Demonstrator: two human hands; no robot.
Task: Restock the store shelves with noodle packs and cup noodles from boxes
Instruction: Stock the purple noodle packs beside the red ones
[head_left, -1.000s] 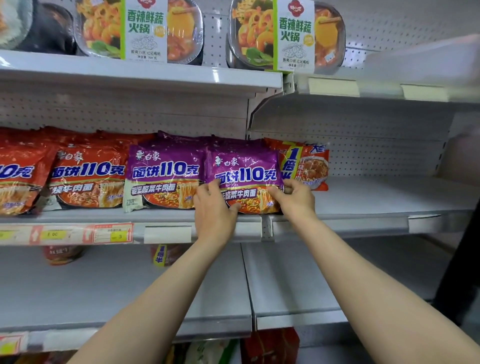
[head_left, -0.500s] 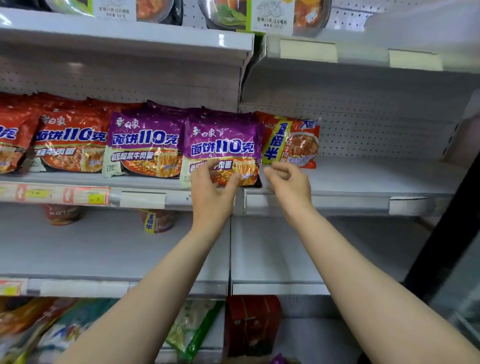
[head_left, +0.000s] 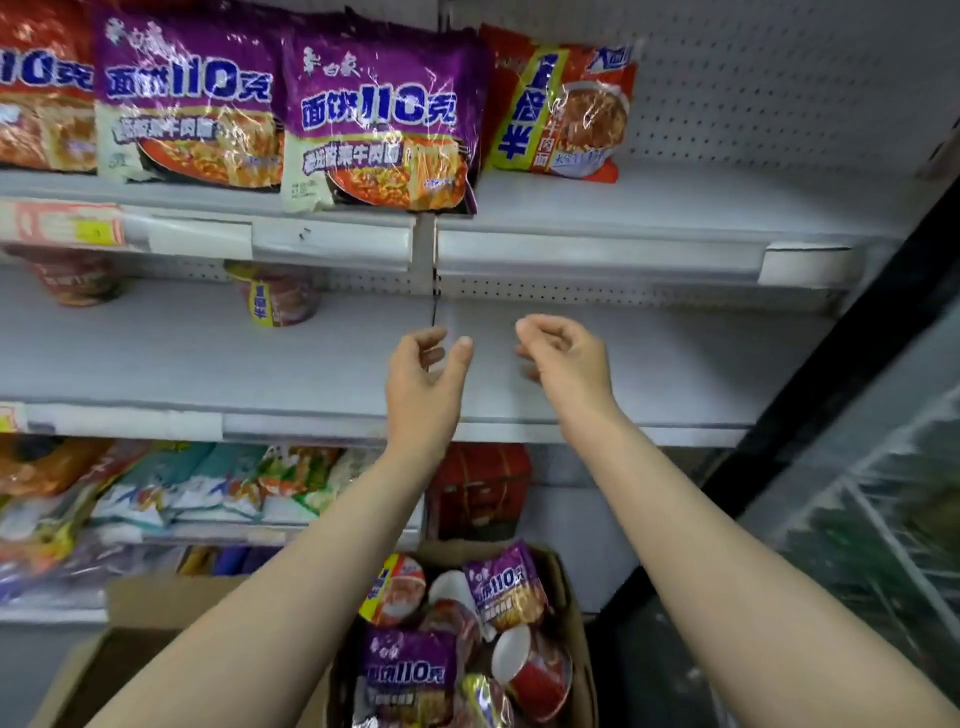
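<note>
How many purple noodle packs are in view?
4: two on the upper shelf, left pack and right pack; two in the box, rear pack and front pack. More may be hidden.

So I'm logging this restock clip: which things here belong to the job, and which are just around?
Job:
- left hand, right hand, both empty
- cardboard box of stock
- purple noodle pack on the shelf
- cup noodles below

Just around:
- mixed packets on the lower shelf
- red box

Top shelf: two purple packs (head_left: 382, 124), one orange pack (head_left: 563, 111). Middle shelf: two cups (head_left: 278, 299). Box (head_left: 569, 587): two purple packs, about three cups.
</note>
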